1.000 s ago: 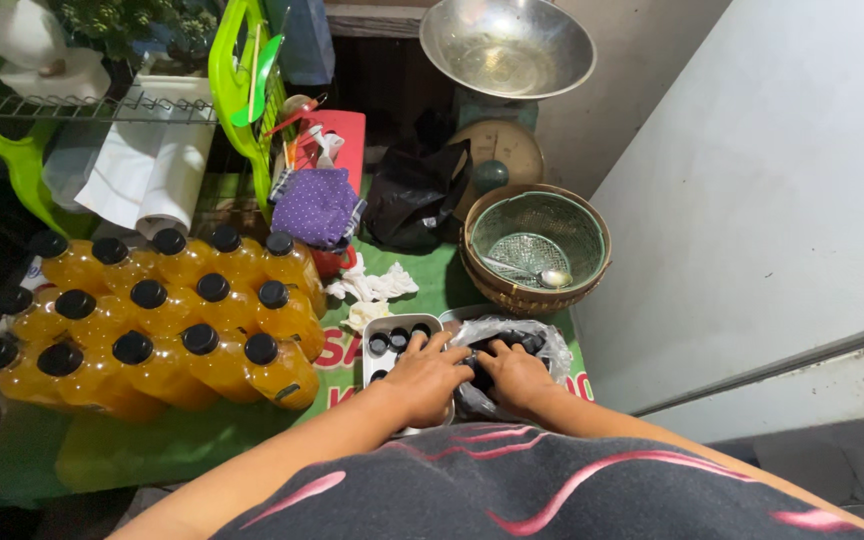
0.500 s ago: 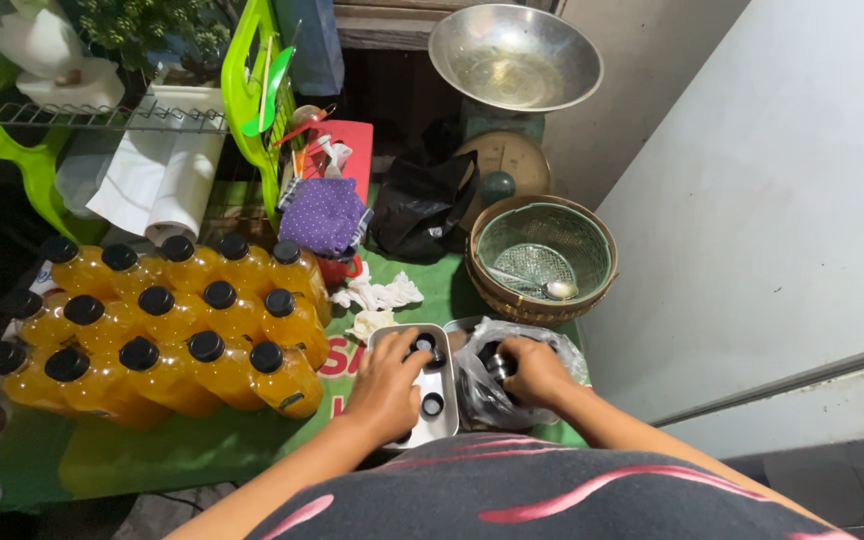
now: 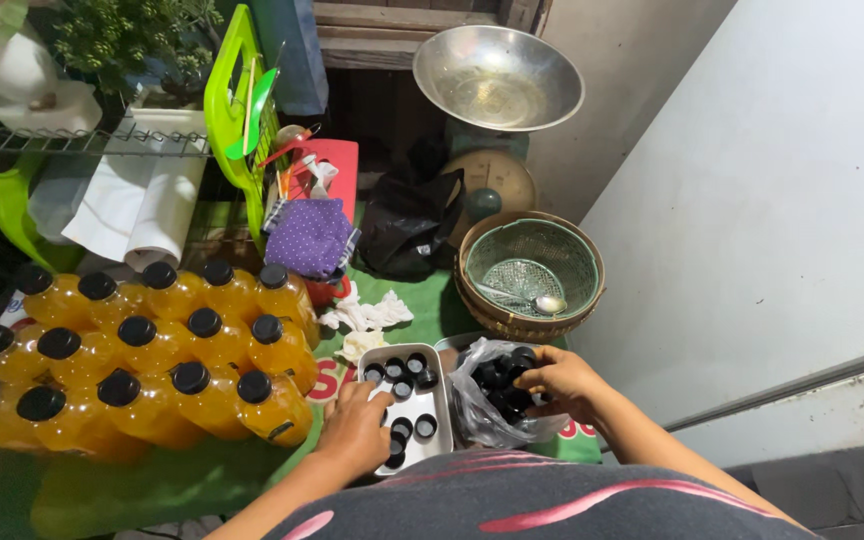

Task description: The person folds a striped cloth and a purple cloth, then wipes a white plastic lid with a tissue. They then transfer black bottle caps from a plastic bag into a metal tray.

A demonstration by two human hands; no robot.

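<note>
The left hand (image 3: pixel 357 428) is laid palm-down on the near left edge of the tray (image 3: pixel 439 402), fingers loosely curled over the black caps (image 3: pixel 407 390) lying in it. The right hand (image 3: pixel 564 383) is curled into the bag (image 3: pixel 487 405) of caps just right of the tray, fingertips bunched inside; whether a cap is pinched cannot be told.

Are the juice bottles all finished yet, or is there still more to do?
Done: the yellow-orange plastic bottles in view all wear black caps. In hand: the left hand rests on the small metal tray of loose black caps; the right hand reaches into the clear plastic bag of caps. Left: many loose caps.
</note>
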